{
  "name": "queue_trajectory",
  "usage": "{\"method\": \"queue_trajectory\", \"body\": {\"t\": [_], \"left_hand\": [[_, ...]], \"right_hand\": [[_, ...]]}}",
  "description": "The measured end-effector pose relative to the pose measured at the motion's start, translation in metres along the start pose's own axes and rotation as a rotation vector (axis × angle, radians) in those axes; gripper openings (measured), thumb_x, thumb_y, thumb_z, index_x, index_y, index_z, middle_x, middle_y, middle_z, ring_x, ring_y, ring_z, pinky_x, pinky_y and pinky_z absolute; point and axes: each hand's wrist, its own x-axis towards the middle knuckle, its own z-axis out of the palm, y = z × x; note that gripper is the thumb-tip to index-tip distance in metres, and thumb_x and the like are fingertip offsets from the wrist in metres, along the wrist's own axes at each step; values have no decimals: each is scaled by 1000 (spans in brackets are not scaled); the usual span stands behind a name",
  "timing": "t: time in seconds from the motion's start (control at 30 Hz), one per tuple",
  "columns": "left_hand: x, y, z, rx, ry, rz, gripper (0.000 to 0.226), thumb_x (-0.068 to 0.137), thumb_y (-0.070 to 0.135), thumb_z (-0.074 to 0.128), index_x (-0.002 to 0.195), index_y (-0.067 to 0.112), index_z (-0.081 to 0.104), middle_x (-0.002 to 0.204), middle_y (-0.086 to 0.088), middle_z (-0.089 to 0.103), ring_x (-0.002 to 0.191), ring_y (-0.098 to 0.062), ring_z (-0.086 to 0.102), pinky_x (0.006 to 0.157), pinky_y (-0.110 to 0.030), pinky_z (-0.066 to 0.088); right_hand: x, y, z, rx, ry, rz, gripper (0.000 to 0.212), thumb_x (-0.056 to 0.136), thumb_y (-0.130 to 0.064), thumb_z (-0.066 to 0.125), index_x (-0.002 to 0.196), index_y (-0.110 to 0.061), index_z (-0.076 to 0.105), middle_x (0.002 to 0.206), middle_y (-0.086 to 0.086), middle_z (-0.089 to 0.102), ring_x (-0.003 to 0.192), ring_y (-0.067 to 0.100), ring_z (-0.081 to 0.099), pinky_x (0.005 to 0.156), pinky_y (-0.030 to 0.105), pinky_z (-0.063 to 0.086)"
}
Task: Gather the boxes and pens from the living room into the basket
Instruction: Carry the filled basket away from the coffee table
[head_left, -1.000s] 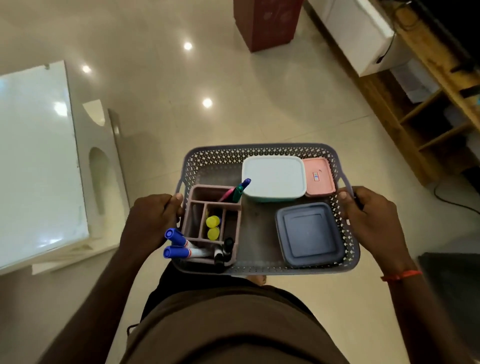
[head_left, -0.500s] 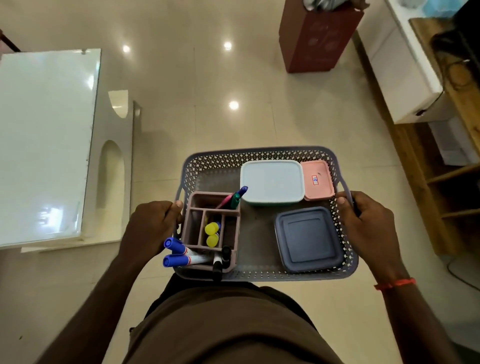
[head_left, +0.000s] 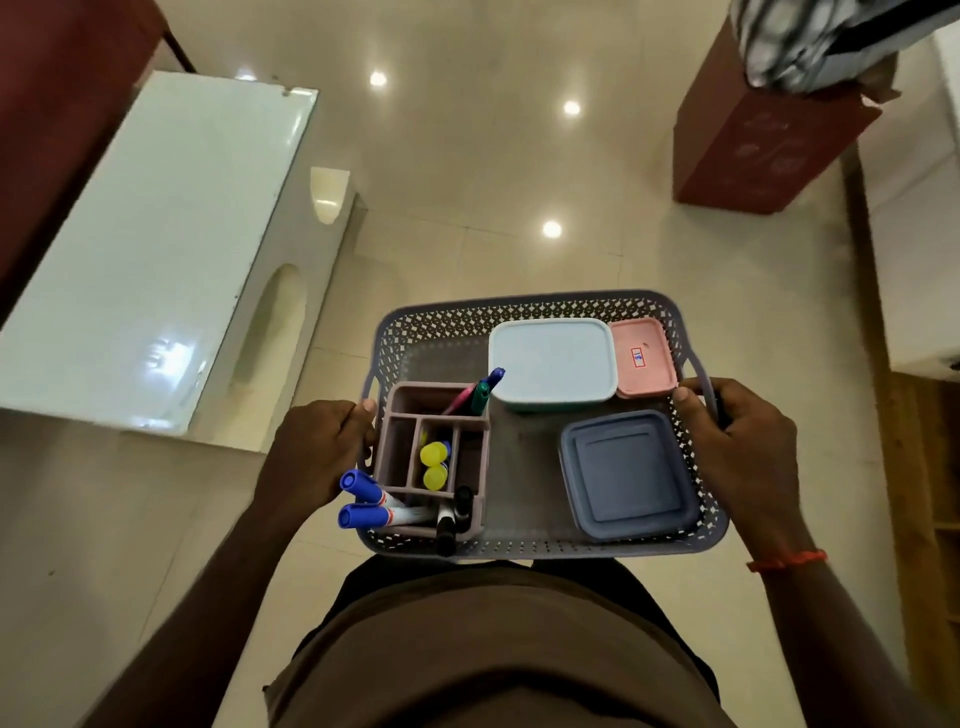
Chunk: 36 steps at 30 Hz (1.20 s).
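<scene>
A perforated plastic basket is carried at waist height above the tiled floor, with the left hand and right hand curled round opposite sides. The lidded boxes and markers inside look light but loose, so level carrying seems wise.

Brown shirt, dark bottoms, bare forearms — an orange-red thread band on the right wrist.

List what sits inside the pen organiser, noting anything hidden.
The pen organiser in the basket holds yellow-capped items in a middle compartment, blue-capped markers and black markers at the near end, and pink, green and purple pens at the far end. Their lower barrels are hidden.
</scene>
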Motion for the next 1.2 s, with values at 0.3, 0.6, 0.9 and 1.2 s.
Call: {"method": "queue_trajectory", "body": {"t": [0.3,0.6,0.9,1.2], "left_hand": [[-11,54,49,-86,192,-211,51,104,33,48,56,24,61,53,3,63,55,-14,60,59,-26,40],[2,85,53,-100,303,-371,55,106,37,44,61,13,65,58,-4,66,59,-21,61,63,-35,44],[62,75,34,-114,314,-462,51,105,33,43,59,19,59,56,4,60,55,-12,56,56,-24,35],[114,56,3,-155,363,-505,36,105,27,47,77,13,67,99,3,56,76,-3,54,66,-14,32]], "right_hand": [[124,17,-20,65,-241,-169,11,94,-32,62,94,-26,71,79,-11,70,73,4,62,61,19,42],[204,-14,-3,70,-391,-294,11,94,-33,62,95,-28,71,81,-12,70,74,1,62,61,19,42],[271,-70,39,14,-450,-395,10,94,-33,61,91,-30,69,79,-14,69,72,-2,61,60,18,41],[328,-124,90,-40,-496,-479,22,101,-27,48,93,-21,67,80,-6,67,75,3,58,63,22,41]]}}
